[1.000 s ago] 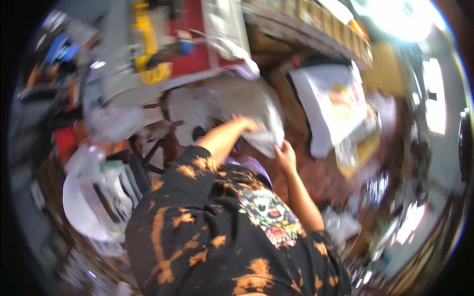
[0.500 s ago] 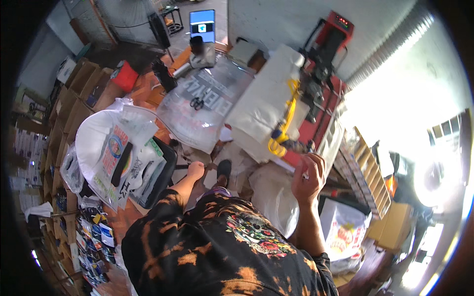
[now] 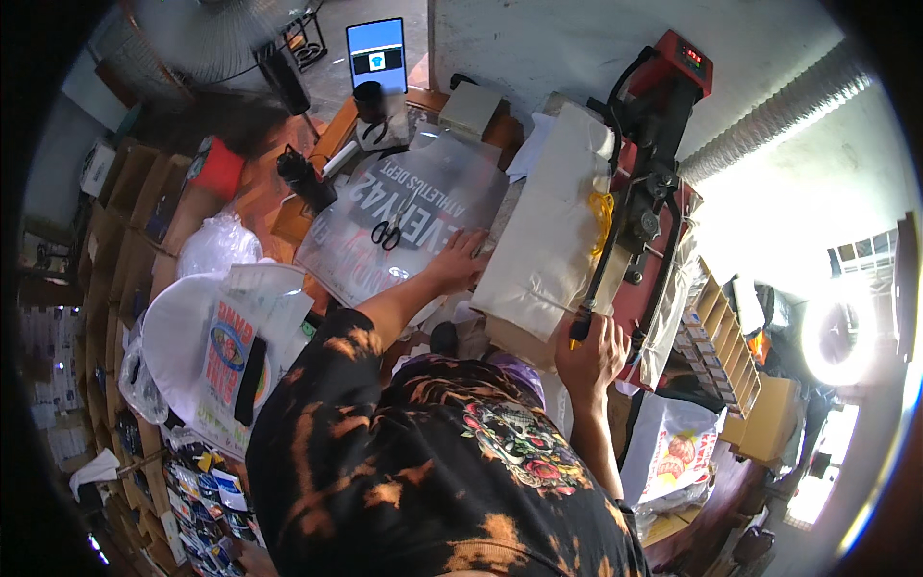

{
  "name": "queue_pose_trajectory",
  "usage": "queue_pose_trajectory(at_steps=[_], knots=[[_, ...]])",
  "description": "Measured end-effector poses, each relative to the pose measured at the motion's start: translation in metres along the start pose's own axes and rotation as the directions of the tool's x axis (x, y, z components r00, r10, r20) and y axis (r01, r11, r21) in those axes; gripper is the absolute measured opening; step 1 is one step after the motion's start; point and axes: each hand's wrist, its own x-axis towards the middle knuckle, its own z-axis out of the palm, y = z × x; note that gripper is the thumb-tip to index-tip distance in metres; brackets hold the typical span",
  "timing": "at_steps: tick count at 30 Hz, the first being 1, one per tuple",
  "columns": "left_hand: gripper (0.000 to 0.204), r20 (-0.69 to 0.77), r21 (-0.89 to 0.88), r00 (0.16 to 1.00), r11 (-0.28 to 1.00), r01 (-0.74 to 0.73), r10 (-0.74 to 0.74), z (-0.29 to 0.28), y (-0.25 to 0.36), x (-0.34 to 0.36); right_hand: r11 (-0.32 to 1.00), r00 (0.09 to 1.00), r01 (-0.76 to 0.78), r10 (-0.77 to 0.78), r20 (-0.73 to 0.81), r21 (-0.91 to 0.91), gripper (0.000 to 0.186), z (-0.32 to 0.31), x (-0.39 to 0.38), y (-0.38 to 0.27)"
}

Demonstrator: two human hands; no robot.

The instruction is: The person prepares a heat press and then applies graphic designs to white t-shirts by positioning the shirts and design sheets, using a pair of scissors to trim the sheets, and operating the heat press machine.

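My right hand (image 3: 592,354) is closed around the black-gripped end of a long handle (image 3: 588,313) on a red and black heat press (image 3: 646,226). A bright yellow cord (image 3: 602,219) hangs beside the handle. In front of the press lies a wide white-covered board (image 3: 538,231). My left hand (image 3: 461,260) reaches forward, fingers stretched out, at the board's left edge. It overlaps the near right side of a clear printed film sheet (image 3: 361,260) with white and red lettering. Black scissors (image 3: 386,235) rest on that film.
At left, another printed film (image 3: 231,337) lies over a round white surface (image 3: 173,332). Cardboard shelving (image 3: 115,231) lines the left. A lit screen (image 3: 377,58) and black cup (image 3: 368,99) stand at the back. A printed white bag (image 3: 668,447) sits at lower right.
My left hand has moved forward from near my body to the board's edge. The yellow cord, stretched toward my right hand before, now hangs farther back. My right hand has closed on the handle.
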Motion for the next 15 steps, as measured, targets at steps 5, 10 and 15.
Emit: queue_pose_trajectory(at_steps=[5,10,15], knots=[[0.05,0.0,0.079,0.991,0.988,-0.135,0.136,-0.007,0.003,0.016,1.0,1.0,-0.008,0.008,-0.001,-0.018,0.025,0.007,0.0,0.004],[0.052,0.028,0.057,0.944,0.942,-0.33,0.329,0.005,0.003,0.041,0.998,0.976,-0.03,0.016,0.215,0.06,0.029,-0.009,0.01,0.011],[0.055,0.058,-0.123,0.948,0.944,-0.305,0.314,0.027,-0.01,0.069,0.994,0.809,-0.048,-0.018,0.587,0.096,0.033,-0.025,0.035,0.027]])
